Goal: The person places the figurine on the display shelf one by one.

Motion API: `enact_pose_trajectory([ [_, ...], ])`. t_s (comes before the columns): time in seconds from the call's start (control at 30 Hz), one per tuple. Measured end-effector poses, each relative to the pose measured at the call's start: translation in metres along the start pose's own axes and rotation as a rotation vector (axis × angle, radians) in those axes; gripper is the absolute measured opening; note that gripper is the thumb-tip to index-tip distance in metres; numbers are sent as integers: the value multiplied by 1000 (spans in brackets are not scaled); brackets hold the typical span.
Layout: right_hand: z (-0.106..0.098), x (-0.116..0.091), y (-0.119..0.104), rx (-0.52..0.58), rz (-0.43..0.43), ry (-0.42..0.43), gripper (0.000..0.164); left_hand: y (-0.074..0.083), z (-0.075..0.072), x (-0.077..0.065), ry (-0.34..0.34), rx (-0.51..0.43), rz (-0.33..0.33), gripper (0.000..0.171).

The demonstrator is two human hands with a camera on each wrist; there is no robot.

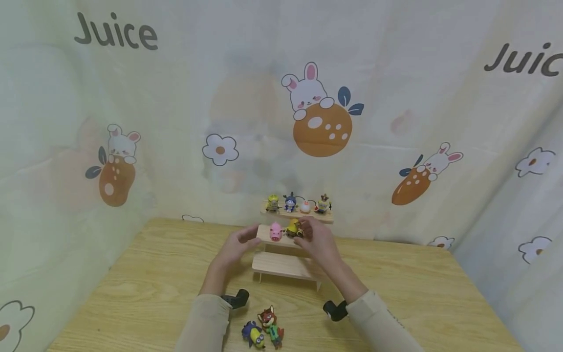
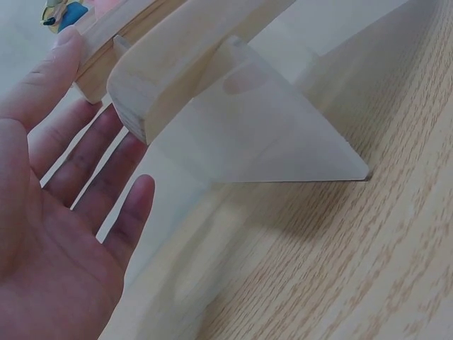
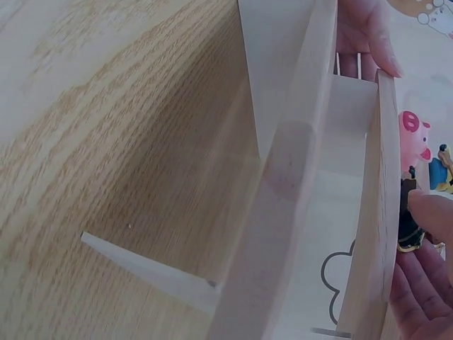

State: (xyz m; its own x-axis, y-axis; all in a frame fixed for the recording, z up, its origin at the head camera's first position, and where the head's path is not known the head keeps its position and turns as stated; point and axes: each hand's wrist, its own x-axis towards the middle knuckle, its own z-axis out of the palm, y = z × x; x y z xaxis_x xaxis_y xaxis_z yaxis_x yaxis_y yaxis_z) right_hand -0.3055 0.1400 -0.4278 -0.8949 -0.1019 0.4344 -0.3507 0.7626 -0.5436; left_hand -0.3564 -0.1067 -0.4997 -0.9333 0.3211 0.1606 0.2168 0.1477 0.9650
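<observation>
A tiered wooden display stand with pale translucent supports stands against the curtain. My left hand holds the left end of its middle step, thumb on the edge; in the left wrist view this hand's other fingers spread behind and below. My right hand pinches a yellow and dark toy figurine on that step. A pink pig figurine sits just left of it. In the right wrist view, the right hand's thumb presses the figurine's dark part; its underside is partly hidden.
Several small figurines, among them a white round one, line the top step. A fox figurine and a yellow and blue one lie on the wooden table between my forearms. A printed curtain hangs behind.
</observation>
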Motion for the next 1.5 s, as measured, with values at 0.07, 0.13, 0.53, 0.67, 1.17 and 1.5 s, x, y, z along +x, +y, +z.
enact_pose_trajectory([
  [0.07,0,0,1,-4,-1,-2,50,0,0,0,-1,3,-1,61],
  [0.13,0,0,1,0,-2,-2,52,0,0,0,-1,2,3,61],
  [0.53,-2,-4,7,70,46,-4,68,0,2,-1,-3,-7,9,61],
  [0.67,-10,-9,10,100,66,16,73,3,3,-3,-10,-15,8,60],
  [1.17,-37,-80,18,74,-117,-176,18,4,0,-2,-15,-26,-8,60],
  [1.5,-45,-136,5,138,-226,-814,24,7,-3,-1,6,-30,-31,64],
])
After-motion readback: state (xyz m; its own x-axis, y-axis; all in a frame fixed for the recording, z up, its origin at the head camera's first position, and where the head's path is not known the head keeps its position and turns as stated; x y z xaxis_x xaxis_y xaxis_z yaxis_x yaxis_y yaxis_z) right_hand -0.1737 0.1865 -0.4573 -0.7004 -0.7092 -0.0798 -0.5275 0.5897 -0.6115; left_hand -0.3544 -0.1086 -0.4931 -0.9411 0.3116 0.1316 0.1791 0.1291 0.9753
